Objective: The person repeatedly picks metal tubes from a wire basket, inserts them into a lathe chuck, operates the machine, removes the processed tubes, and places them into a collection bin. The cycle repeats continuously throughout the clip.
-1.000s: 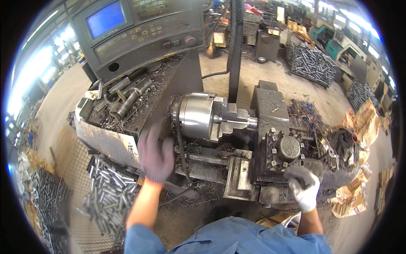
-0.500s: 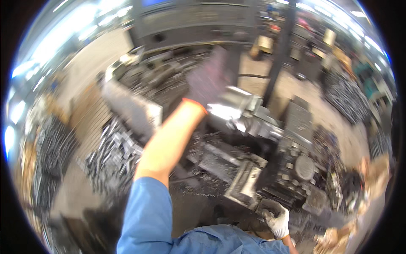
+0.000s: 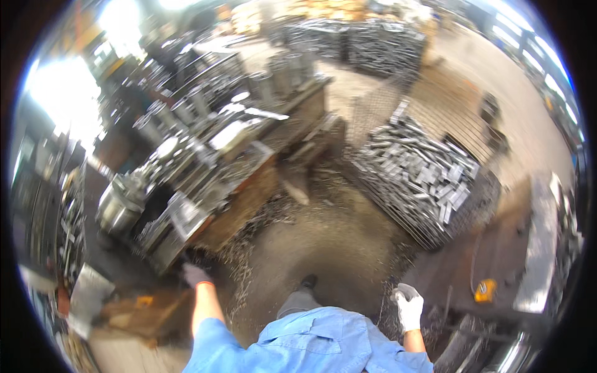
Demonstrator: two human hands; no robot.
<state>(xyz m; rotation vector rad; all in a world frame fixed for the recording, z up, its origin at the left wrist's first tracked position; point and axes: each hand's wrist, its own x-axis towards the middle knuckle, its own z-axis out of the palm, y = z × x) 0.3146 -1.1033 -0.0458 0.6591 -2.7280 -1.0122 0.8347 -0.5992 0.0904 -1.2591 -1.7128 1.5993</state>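
Observation:
My left hand [image 3: 195, 274], in a dark glove with an orange cuff, hangs low beside the near end of a wooden-sided workbench [image 3: 245, 194]. Motion smears its fingers, so neither their pose nor anything in them can be made out. My right hand [image 3: 408, 306] wears a white glove with greyish fingertips. Its fingers are curled inward, and whatever they may hold is hidden. It is nearest to a dark metal surface [image 3: 457, 273] on the right and appears apart from it.
Ahead to the right stands a mesh crate [image 3: 398, 214] heaped with short metal pieces. Metal parts crowd the bench on the left. Shavings litter the floor [image 3: 298, 242] around my foot [image 3: 309, 281]. A small yellow object [image 3: 485, 290] lies on the dark surface.
My view has swung left, from the machine to the bench and crate. My left arm has dropped from reaching over the machine to my side. My right hand has left the machine's front.

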